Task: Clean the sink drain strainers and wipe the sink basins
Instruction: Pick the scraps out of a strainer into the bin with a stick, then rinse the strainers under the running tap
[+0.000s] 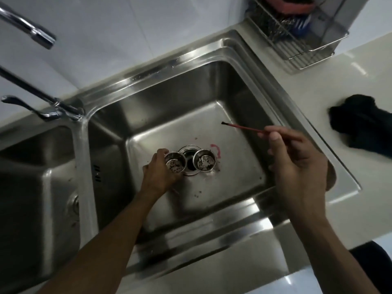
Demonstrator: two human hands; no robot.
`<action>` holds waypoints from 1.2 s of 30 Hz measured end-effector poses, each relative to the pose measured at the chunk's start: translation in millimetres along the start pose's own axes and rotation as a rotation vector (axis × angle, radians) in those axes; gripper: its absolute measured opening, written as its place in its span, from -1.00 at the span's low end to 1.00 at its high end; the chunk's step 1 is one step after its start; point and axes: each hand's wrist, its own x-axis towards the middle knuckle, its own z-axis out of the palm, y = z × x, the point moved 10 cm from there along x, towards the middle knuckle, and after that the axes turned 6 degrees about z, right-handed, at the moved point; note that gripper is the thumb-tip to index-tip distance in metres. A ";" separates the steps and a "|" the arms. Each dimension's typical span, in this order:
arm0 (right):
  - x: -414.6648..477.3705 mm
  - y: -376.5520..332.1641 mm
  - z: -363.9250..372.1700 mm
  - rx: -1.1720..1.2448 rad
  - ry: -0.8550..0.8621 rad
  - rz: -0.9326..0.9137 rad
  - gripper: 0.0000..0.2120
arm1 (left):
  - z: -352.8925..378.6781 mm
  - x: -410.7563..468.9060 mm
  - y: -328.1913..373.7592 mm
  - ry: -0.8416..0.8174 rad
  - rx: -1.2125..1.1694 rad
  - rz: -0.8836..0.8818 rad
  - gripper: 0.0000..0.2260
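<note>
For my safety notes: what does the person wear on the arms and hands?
Nothing visible. The left hand and right hand have no gloves. The left forearm and right forearm are uncovered to the frame edge: no sleeves, watch or bracelet.

The pale counter (364,66) carries a stainless sink (222,251) with 2 basins set into it. A crumpled black cloth (362,126) lies at the counter's right edge, near the sink's rim. A wire rack (297,39) stands at the far right corner. On the right basin's floor (233,187), 1 strainer (204,161) sits at the drain's (188,162) right side, among dark specks.
</note>
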 end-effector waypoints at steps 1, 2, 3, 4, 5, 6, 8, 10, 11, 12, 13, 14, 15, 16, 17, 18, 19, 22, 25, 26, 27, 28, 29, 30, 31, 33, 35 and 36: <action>5.4 0.7 4.7 -0.009 -0.005 0.007 -0.80 | 2.4 4.4 -1.9 0.001 0.005 0.003 -0.29; 10.0 0.9 10.0 -0.019 -0.007 0.012 -0.81 | 3.9 7.3 -4.3 0.004 0.009 0.003 -0.30; 14.6 1.2 14.4 -0.024 -0.006 0.017 -0.82 | 5.3 8.8 -6.9 0.008 0.013 0.000 -0.31; 18.3 1.0 17.5 -0.021 -0.005 0.022 -0.83 | 6.6 8.4 -8.5 0.012 0.018 -0.005 -0.32; 22.4 1.2 21.5 -0.019 -0.005 0.029 -0.84 | 8.0 8.1 -10.5 0.012 0.024 -0.015 -0.32; 26.2 1.3 25.2 -0.026 -0.006 0.035 -0.83 | 9.9 7.1 -12.9 0.011 0.031 -0.025 -0.33; 30.2 0.0 31.7 -0.044 -0.015 0.034 -0.81 | 14.9 3.0 -17.6 0.012 0.042 -0.040 -0.35; 32.4 -0.6 35.4 -0.034 -0.021 0.031 -0.81 | 20.5 -0.4 -23.0 0.008 0.025 -0.057 -0.35; 33.3 -0.2 37.8 -0.027 -0.028 0.033 -0.82 | 22.5 -0.7 -25.8 0.007 0.012 -0.070 -0.34; 34.3 0.6 40.9 -0.023 -0.038 0.039 -0.82 | 23.3 -0.2 -28.3 0.005 0.007 -0.080 -0.32; 35.2 2.1 43.4 -0.021 -0.050 0.047 -0.82 | 24.2 0.8 -29.6 -0.003 0.015 -0.083 -0.28; 35.9 3.9 45.5 -0.025 -0.058 0.055 -0.81 | 24.9 1.4 -29.3 -0.016 0.040 -0.080 -0.21; 37.0 5.6 47.3 -0.032 -0.070 0.058 -0.81 | 24.5 1.6 -27.6 -0.024 0.066 -0.076 -0.12; 37.6 7.3 49.4 -0.041 -0.085 0.060 -0.81 | 21.7 0.4 -24.2 -0.016 0.067 -0.074 -0.04; 38.5 8.3 51.0 -0.044 -0.099 0.062 -0.81 | 15.4 -1.3 -17.7 0.019 0.040 -0.065 -0.01; 40.3 8.3 51.9 -0.043 -0.108 0.061 -0.81 | 6.6 -2.9 -7.5 0.075 -0.002 -0.043 -0.01; 42.6 7.7 52.2 -0.037 -0.112 0.058 -0.81 | -2.9 -4.1 5.2 0.135 -0.039 -0.012 -0.03; 56.7 -1.1 44.1 -0.023 -0.113 0.037 -0.81 | -23.3 -3.9 56.9 0.246 -0.123 0.073 -0.14; 81.0 -18.5 17.7 -0.035 -0.061 -0.018 -0.81 | -25.6 6.0 127.8 0.260 -0.198 0.168 -0.20; 90.6 -25.6 6.0 -0.036 -0.032 -0.042 -0.82 | -25.6 9.3 153.9 0.273 -0.218 0.210 -0.22; 101.3 -33.6 -6.8 -0.039 -0.001 -0.067 -0.83 | -25.4 12.1 180.6 0.293 -0.239 0.249 -0.23; 112.8 -42.0 -18.9 -0.048 0.027 -0.090 -0.83 | -25.7 14.9 207.1 0.316 -0.259 0.283 -0.24; 123.1 -49.0 -28.2 -0.055 0.052 -0.107 -0.83 | -26.6 17.4 229.2 0.336 -0.273 0.309 -0.24; 133.9 -56.3 -39.7 -0.071 0.077 -0.131 -0.82 | -26.3 20.4 253.2 0.352 -0.289 0.335 -0.23; 143.6 -62.8 -50.8 -0.096 0.101 -0.159 -0.81 | -25.4 23.2 275.4 0.358 -0.302 0.360 -0.23; 159.8 -72.0 -69.9 -0.156 0.145 -0.214 -0.79 | -21.6 29.6 315.3 0.350 -0.316 0.403 -0.21; 172.7 -76.7 -83.7 -0.207 0.178 -0.266 -0.77 | -18.0 36.7 344.6 0.349 -0.311 0.424 -0.20; 179.0 -77.9 -87.5 -0.242 0.185 -0.294 -0.77 | -16.1 40.3 355.0 0.352 -0.310 0.426 -0.21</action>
